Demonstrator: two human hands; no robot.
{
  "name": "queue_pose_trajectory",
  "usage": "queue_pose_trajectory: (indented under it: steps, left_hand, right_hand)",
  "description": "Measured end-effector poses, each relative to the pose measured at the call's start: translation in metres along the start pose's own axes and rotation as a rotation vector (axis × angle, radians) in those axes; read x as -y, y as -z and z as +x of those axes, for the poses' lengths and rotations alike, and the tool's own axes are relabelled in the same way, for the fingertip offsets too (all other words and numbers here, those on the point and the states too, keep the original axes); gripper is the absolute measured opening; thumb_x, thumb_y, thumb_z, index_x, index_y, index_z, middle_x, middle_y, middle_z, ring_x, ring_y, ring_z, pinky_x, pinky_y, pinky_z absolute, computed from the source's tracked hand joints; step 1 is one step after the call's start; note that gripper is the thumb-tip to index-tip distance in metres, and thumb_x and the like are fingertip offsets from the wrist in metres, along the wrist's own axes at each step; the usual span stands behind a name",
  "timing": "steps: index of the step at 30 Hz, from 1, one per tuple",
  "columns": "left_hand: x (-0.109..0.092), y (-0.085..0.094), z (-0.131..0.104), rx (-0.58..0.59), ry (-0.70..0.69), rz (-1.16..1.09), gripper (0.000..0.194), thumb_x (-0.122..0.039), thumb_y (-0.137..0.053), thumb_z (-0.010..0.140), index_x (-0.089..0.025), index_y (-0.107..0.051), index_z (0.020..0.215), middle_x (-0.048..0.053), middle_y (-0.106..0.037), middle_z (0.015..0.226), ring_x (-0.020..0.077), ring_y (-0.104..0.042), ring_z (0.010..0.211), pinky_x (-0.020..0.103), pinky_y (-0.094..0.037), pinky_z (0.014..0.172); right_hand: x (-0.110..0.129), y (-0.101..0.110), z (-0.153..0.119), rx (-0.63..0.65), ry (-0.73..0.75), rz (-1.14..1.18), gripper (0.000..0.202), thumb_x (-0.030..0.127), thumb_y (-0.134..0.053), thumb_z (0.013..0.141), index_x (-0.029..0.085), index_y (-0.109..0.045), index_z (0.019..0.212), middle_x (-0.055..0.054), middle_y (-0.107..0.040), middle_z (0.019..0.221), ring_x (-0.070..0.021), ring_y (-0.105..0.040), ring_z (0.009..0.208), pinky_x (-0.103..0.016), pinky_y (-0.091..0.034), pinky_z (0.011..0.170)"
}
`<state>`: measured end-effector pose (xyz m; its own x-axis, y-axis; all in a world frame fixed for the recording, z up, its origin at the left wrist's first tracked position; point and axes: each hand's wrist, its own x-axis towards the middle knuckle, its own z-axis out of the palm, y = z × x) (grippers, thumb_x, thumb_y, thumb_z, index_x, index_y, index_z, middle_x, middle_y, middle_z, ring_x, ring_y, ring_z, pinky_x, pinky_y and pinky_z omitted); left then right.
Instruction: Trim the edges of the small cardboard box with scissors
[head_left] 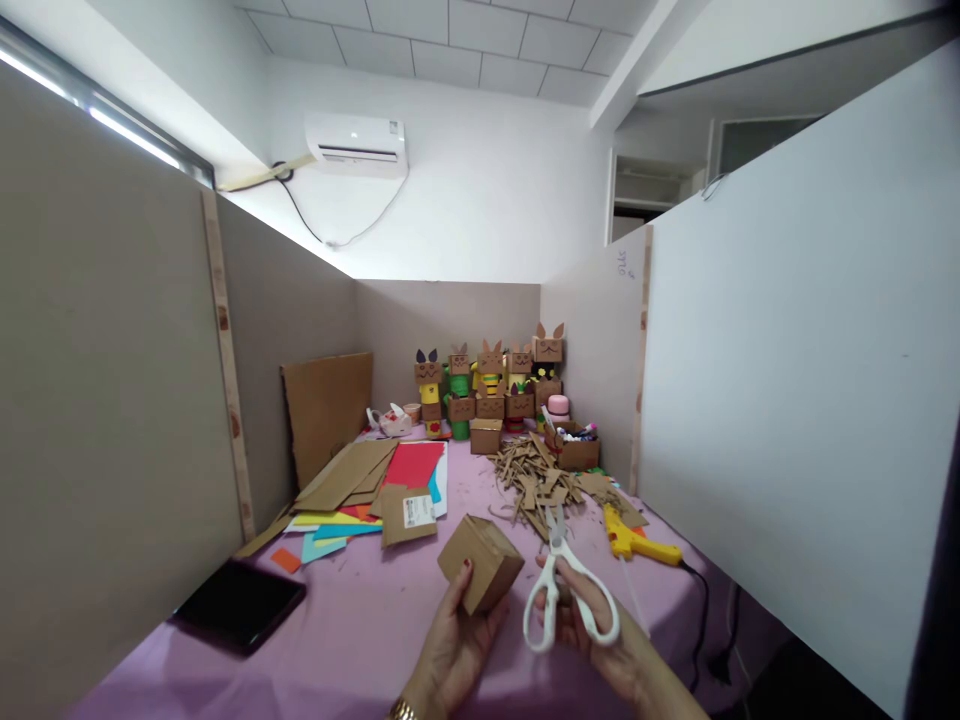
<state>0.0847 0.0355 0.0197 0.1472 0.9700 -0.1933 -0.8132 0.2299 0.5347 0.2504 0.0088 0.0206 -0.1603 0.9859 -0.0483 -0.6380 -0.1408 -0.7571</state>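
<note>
Gripping small cardboard box (480,565) in left hand (456,640), thumb against one side, raised over near centre of surface (352,630). Holding white scissors (557,548) in right hand (592,594), fingers curled round handles, just right of box, blades pointing far. Can see cardboard scraps (529,475) beyond scissors, yellow glue gun (645,545) right, black tablet (238,605) near left, cardboard sheets (341,480) farther left, cardboard animal figures (490,382) at far end.

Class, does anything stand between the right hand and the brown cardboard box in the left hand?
Only the white-handled metal scissors in the right hand, partly on the side facing the brown cardboard box; nothing else visible.
</note>
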Motion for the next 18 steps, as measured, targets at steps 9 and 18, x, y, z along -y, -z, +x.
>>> queue_pose_trajectory:
  steps: [9, 18]
  left_hand:
    - [-0.024, 0.008, 0.004, -0.006, -0.012, -0.065, 0.027, -0.024, -0.060, 0.080, -0.017, -0.057, 0.106, 0.005, -0.073, 0.083, 0.0176, -0.069, 0.071, 0.031, -0.057, 0.061]
    - [-0.024, 0.013, 0.001, -0.001, -0.019, -0.063, 0.029, -0.025, -0.062, 0.079, -0.019, -0.057, 0.106, 0.004, -0.073, 0.084, 0.0172, -0.069, 0.070, 0.032, -0.056, 0.062]
  right_hand:
    - [-0.016, -0.006, -0.007, 0.009, -0.242, 0.291, 0.018, 0.027, -0.071, 0.074, 0.009, -0.069, 0.075, -0.003, -0.068, 0.054, -0.0093, -0.062, 0.047, -0.017, -0.047, 0.050]
    - [-0.027, -0.007, -0.009, -0.011, -0.139, 0.239, 0.026, 0.034, -0.082, 0.058, 0.016, -0.068, 0.071, 0.000, -0.070, 0.056, -0.0108, -0.064, 0.052, -0.020, -0.049, 0.055]
